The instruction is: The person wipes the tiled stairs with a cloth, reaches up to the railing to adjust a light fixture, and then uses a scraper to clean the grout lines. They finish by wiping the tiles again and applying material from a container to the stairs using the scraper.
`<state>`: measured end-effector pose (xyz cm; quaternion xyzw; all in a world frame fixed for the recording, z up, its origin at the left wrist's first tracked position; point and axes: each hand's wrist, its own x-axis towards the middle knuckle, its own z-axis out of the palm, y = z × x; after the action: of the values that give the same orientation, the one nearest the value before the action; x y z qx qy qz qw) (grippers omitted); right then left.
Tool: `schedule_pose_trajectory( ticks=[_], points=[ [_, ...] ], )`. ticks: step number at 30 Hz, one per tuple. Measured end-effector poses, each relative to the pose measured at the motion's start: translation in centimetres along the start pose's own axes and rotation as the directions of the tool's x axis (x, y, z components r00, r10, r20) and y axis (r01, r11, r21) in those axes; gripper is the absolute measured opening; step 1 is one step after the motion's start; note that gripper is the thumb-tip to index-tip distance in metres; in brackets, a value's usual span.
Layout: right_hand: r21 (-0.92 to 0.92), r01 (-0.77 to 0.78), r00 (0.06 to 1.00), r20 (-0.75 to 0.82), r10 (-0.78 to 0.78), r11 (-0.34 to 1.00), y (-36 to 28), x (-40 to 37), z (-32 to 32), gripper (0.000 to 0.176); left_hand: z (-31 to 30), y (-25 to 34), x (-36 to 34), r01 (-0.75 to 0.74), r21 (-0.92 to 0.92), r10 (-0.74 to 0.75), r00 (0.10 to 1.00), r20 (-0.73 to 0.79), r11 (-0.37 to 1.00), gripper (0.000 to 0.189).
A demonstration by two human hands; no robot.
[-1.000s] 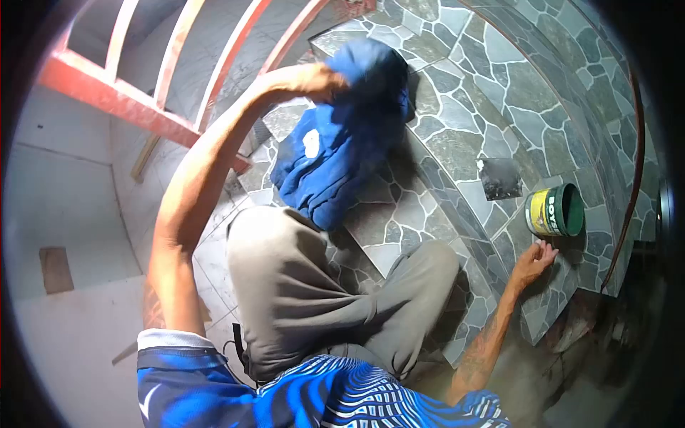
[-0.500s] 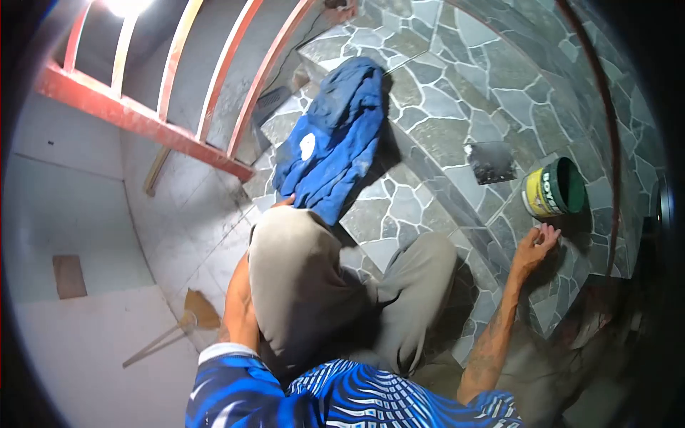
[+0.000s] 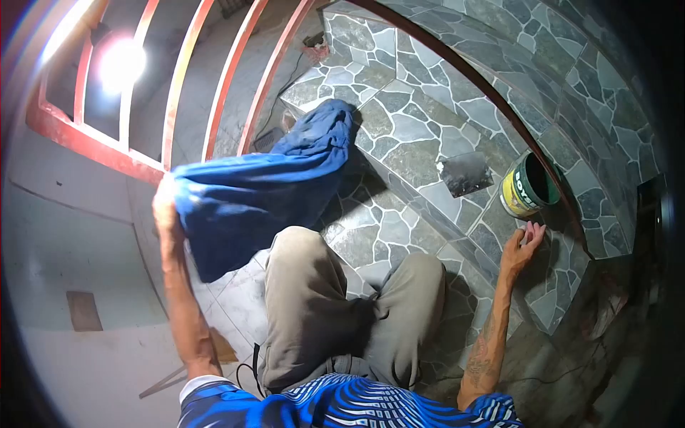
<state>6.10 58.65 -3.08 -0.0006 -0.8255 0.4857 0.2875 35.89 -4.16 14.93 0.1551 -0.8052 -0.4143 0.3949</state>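
Observation:
A blue cloth (image 3: 250, 207), which looks like a worn garment with pale smudges, is stretched out over the steps to the left of my knees. My left hand (image 3: 165, 203) is shut on its upper left corner and holds that side up. The far bunched end rests on the stone-patterned tiles. On the right, my right hand (image 3: 523, 246) is low by the tiles with its fingers partly spread, and I see nothing in it. Just beyond its fingertips stands a green bucket (image 3: 519, 191) with a yellow label. A dark, smeared square piece (image 3: 465, 175) lies left of the bucket.
A red metal railing (image 3: 96, 148) runs along the upper left, with a bright lamp (image 3: 120, 65) behind it. A dark curved rail or hose (image 3: 492, 96) arcs past the bucket. A broom (image 3: 225, 346) lies at lower left. Tiled steps (image 3: 407, 135) drop toward the left.
My left hand has swung out to the left and up, pulling the cloth's near end with it and spreading it. My right hand stays by the bucket. The view has shifted slightly.

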Motion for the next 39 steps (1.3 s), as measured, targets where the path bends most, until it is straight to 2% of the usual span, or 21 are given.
schedule_pose_trajectory(
  ticks=[1, 2, 5, 7, 12, 16, 18, 19, 20, 22, 23, 25, 27, 29, 30, 31, 33, 34, 36, 37, 39],
  points=[
    [0.005, -0.010, 1.000, -0.002, 0.010, 1.000, -0.1, 0.2, 0.0, 0.061, 1.2, 5.5, 2.2, -0.027, 0.091, 0.025, 1.000, 0.014, 0.996, 0.050],
    [0.007, -0.021, 1.000, -0.001, 0.021, 1.000, -0.1, 0.1, -0.1, 0.061, -1.2, 5.0, 4.6, -0.065, -0.025, 0.068, 0.991, 0.116, 0.998, 0.041],
    [0.035, -0.008, 0.998, -0.060, 0.010, 0.999, 0.5, 0.1, 0.3, 0.058, 5.3, 12.5, 8.0, -0.025, -0.329, -0.057, 0.970, -0.237, 0.944, 0.032],
    [0.051, -0.032, 0.996, -0.076, 0.036, 0.998, 0.1, -0.1, 0.4, 0.058, 7.8, 11.5, 9.6, -0.025, -0.472, -0.122, 0.952, -0.279, 0.881, 0.032],
    [0.050, -0.066, 0.996, -0.063, 0.069, 0.997, 0.2, 0.1, 0.4, 0.058, 16.8, 5.5, 11.8, 0.154, -0.768, -0.174, 0.983, 0.056, 0.622, 0.031],
    [0.005, -0.040, 0.998, -0.050, 0.040, 0.999, 1.2, 0.3, 0.0, 0.057, 26.4, 2.5, 13.5, 0.370, -0.865, -0.098, 0.928, 0.359, 0.339, 0.031],
    [-0.005, -0.003, 0.998, -0.056, 0.003, 1.000, 1.8, 0.2, -0.1, 0.055, 30.4, 3.2, 15.4, 0.474, -0.873, -0.039, 0.880, 0.472, 0.118, 0.030],
    [-0.016, -0.019, 0.998, -0.056, 0.019, 1.000, 1.5, 0.2, -0.1, 0.055, 31.2, 5.9, 16.4, 0.531, -0.846, -0.116, 0.839, 0.532, -0.040, 0.028],
    [-0.025, -0.035, 0.998, -0.056, 0.034, 0.999, 1.1, 0.1, -0.1, 0.054, 33.1, 5.9, 17.6, 0.459, -0.878, -0.174, 0.884, 0.435, 0.139, 0.026],
    [-0.056, -0.051, 0.997, -0.062, 0.048, 0.997, 0.5, 0.0, -0.1, 0.053, 38.8, 3.2, 20.9, 0.027, -0.759, 0.088, 0.990, 0.111, 0.651, 0.024],
    [-0.118, -0.042, 0.998, -0.041, 0.037, 0.992, 0.3, 0.0, 0.0, 0.052, 42.4, 0.5, 21.6, -0.375, -0.498, 0.427, 0.904, -0.011, 0.782, 0.026],
    [-0.255, -0.013, 1.000, -0.004, 0.012, 0.967, 0.2, 0.3, -0.3, 0.050, 47.7, -1.3, 20.6, -0.363, -0.300, 0.435, 0.872, 0.224, 0.882, 0.034],
    [-0.458, 0.172, 0.982, 0.009, -0.189, 0.872, 3.2, 0.4, -0.8, 0.049, 51.7, 0.3, 18.2, -0.059, -0.324, 0.149, 0.954, 0.260, 0.944, 0.037],
    [-0.273, 0.091, 0.994, -0.027, -0.102, 0.958, 0.3, 0.2, -0.1, 0.048, 55.4, 2.4, 16.8, -0.196, -0.276, 0.163, 0.977, -0.138, 0.941, 0.036],
    [-0.315, 0.037, 0.998, -0.028, -0.048, 0.948, -0.2, 0.4, 0.1, 0.048, 55.6, 3.7, 16.1, -0.193, -0.378, 0.142, 0.977, -0.158, 0.906, 0.033],
    [-0.360, -0.024, 0.999, -0.031, 0.014, 0.933, -0.2, 0.5, 0.0, 0.047, 55.9, 3.8, 15.3, -0.112, -0.401, 0.120, 0.993, -0.005, 0.909, 0.027],
    [-0.314, 0.043, 0.999, -0.016, -0.050, 0.948, -0.2, 0.5, 0.0, 0.046, 57.4, 2.5, 14.5, -0.178, -0.487, 0.096, 0.977, -0.188, 0.855, 0.025],
    [-0.330, 0.070, 0.997, 0.005, -0.073, 0.941, -0.2, 0.7, -0.1, 0.046, 57.5, 1.5, 14.4, -0.123, -0.346, 0.085, 0.989, -0.122, 0.930, 0.026],
    [-0.340, 0.075, 0.997, 0.018, -0.073, 0.938, 0.7, 0.3, -0.4, 0.047, 57.7, 0.7, 14.4, -0.021, -0.384, 0.021, 1.000, -0.003, 0.923, 0.032],
    [-0.251, 0.041, 0.999, -0.013, -0.045, 0.967, 1.1, 0.5, -0.2, 0.051, 57.4, 0.3, 14.1, 0.050, -0.387, -0.031, 0.998, 0.054, 0.921, 0.035],
    [-0.335, 0.061, 0.998, 0.031, -0.054, 0.940, -0.3, 0.4, 0.3, 0.051, 57.3, -1.5, 12.8, 0.021, -0.313, -0.059, 0.992, -0.112, 0.949, 0.036]
  ],
)
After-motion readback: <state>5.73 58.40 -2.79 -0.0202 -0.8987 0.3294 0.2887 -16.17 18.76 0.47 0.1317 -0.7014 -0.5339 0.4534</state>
